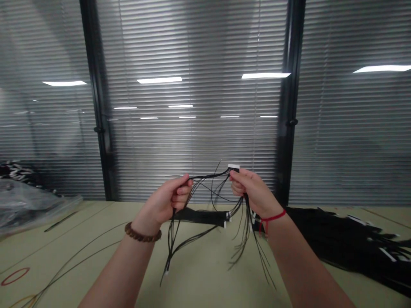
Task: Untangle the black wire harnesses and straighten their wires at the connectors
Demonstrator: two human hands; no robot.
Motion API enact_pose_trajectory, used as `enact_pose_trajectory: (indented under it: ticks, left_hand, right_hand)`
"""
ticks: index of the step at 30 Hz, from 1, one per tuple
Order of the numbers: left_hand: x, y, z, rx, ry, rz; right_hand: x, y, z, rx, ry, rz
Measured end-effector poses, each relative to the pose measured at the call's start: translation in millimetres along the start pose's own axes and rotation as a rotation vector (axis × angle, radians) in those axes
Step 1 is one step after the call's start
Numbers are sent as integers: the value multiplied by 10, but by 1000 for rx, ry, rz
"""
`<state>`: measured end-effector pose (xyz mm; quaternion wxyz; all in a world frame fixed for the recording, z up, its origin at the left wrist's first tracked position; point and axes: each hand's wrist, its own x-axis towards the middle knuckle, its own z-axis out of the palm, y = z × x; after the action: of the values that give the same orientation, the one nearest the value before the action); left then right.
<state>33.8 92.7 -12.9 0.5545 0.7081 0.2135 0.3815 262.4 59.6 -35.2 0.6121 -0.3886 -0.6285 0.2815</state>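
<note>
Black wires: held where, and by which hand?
Left hand pinches the black wires partway along; right hand grips them right beside the white connector.

No legible text, labels, numbers, signs

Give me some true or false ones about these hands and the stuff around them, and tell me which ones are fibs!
1. The right hand holds black wires close to a white connector. True.
2. The left hand is empty. False: it holds black wires too.
3. No bracelets are being worn. False: a red band is worn on the right and a brown bracelet on the left.
4. A clear bag lies at the left of the picture. True.
5. A red loop lies on the table. True.
</note>
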Motion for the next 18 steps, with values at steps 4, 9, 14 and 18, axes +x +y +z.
enact_pose_trajectory:
  ticks: [4, 9, 14, 18]
  left_hand:
    - [-43, -2, 45, 67, 45, 32]
    - [-12, -11, 84, 259, 272, 149]
    - [-86, 67, 99, 454, 104, 61]
    - [-151, 55, 62, 541, -120, -36]
  right_hand:
    - [1, -27, 18, -188, 142, -100]
    - [-13, -84, 36, -359, 190, -166]
    - [20, -35, 69, -363, 229, -222]
    - [20, -33, 95, -304, 228, -220]
